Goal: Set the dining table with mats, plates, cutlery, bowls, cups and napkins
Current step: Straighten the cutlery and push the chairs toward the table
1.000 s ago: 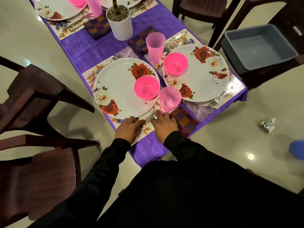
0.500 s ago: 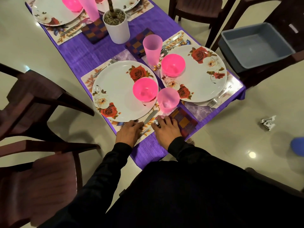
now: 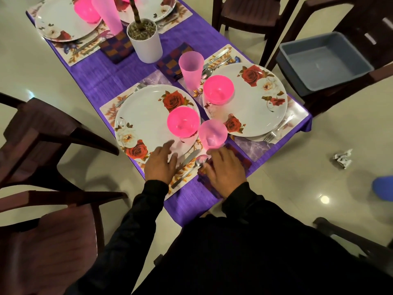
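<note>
While left hand (image 3: pixel 160 165) hovers loose-fingered (blurred), right hand (image 3: pixel 225 169) lies flat on checked cloth napkin (image 3: pixel 240 159), round rose-printed plate (image 3: pixel 148 118).

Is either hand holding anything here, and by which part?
Nothing is held. The left hand hovers open over the plate's near rim; the right hand lies flat on the napkin.

Dim indoor light, wide-angle view with soft edges.
A ceiling lamp glints off the glossy floor (image 3: pixel 324 199) at lower right; chairs cast soft shadows at left. The left hand (image 3: pixel 160 163) is motion-blurred, straight lines bow toward the corners, and the dark clothing at bottom loses detail.
</note>
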